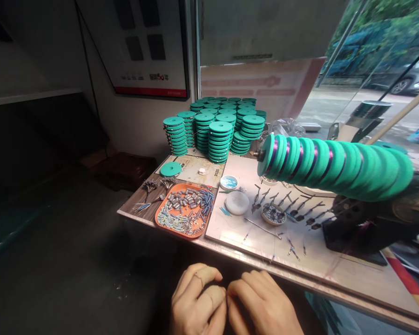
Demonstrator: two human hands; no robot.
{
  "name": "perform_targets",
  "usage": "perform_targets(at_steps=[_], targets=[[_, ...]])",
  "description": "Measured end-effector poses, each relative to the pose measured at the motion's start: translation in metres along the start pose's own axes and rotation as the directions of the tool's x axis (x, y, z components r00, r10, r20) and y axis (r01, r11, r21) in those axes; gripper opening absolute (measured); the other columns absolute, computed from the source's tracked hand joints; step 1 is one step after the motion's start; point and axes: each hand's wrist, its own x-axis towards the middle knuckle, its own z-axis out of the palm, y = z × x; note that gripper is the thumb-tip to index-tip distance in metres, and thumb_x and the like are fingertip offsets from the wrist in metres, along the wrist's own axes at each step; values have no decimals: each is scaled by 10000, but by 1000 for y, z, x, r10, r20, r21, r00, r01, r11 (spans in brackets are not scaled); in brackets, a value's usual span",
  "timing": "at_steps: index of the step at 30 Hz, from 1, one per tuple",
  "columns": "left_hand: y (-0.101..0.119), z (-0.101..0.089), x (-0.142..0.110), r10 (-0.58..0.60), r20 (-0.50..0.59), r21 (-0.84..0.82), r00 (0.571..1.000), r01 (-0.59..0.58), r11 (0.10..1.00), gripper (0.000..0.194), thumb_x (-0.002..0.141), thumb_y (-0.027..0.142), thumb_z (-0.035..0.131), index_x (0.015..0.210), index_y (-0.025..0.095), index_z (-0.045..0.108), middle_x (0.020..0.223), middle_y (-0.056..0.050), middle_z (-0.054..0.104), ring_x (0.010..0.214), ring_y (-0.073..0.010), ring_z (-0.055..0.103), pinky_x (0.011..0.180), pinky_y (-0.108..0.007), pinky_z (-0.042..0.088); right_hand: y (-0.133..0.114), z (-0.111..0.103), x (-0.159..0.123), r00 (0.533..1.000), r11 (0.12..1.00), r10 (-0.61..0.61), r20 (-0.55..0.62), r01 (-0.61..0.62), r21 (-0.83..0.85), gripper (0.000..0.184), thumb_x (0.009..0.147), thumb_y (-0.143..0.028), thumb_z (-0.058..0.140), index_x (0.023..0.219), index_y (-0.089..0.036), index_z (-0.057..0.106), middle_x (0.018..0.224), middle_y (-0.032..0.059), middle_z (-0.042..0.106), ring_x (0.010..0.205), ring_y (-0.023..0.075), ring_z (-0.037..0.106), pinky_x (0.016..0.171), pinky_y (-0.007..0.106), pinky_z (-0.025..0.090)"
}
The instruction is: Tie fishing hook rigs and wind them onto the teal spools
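Note:
My left hand (pixel 198 302) and my right hand (pixel 262 303) are side by side in front of the table's near edge. Tan bands, like tape, wrap two fingers of the left one. Both hands are closed with curled fingers, their tips close together; anything pinched between them is hidden or too thin to see. Beyond them on a pale board (pixel 226 235) lie a thin metal rod (pixel 263 228) and several small dark pieces with metal ends (pixel 293 252). A row of green foam spools (pixel 335 163) wound with purple line sits on a spindle at the right.
An orange tray (pixel 159 222) of sorted small parts stands at left. Near it are a round white block (pixel 237 203), a dish of blue pieces (pixel 229 182) and a bowl of dark sinkers (pixel 273 214). Stacked green spools (pixel 219 139) fill the back; a dark machine base (pixel 358 237) stands right.

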Motion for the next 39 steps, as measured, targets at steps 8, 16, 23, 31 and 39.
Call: perform_targets(at_steps=[8, 16, 23, 31, 39], targets=[[1, 1, 0, -22, 0, 21, 1000, 22, 1000, 181, 660, -1, 504, 660, 171, 562, 741, -48, 571, 706, -151, 528, 591, -262, 483, 3, 3, -2, 1000, 998, -26, -3, 26, -51, 204, 758, -77, 410, 608, -182, 498, 536, -10, 444, 483, 128, 390, 492, 259, 267], [2, 8, -3, -79, -65, 9, 995, 80, 997, 179, 682, 17, 474, 603, 169, 528, 718, -39, 559, 688, -149, 521, 569, -260, 447, 5, 5, -2, 999, 997, -44, -15, 43, -60, 203, 753, -78, 402, 608, -181, 499, 533, -8, 447, 479, 128, 388, 488, 258, 270], [1, 0, 3, -64, 23, 27, 998, 63, 998, 156, 674, 23, 524, 660, 173, 567, 660, -27, 581, 615, -132, 547, 537, -235, 462, 5, -1, -2, 1000, 1000, 5, -30, -6, -21, 186, 772, -89, 422, 644, -176, 526, 545, -4, 465, 489, 131, 411, 486, 255, 301], [-6, 0, 12, -111, 26, -77, 994, 112, 991, 111, 696, 68, 567, 716, 166, 616, 600, -7, 626, 544, -120, 597, 508, -202, 491, 34, -25, 20, 987, 991, 93, -129, -105, -85, 191, 840, -177, 393, 766, -163, 569, 634, 35, 586, 552, 150, 550, 517, 247, 399], [-11, 0, 18, -194, 36, -182, 980, 198, 963, 93, 691, 71, 581, 680, 154, 620, 567, -3, 612, 515, -115, 590, 484, -197, 486, 78, -45, 42, 947, 883, 285, -151, -321, -343, 263, 833, -307, 412, 759, -190, 635, 718, 28, 685, 615, 182, 638, 532, 254, 434]])
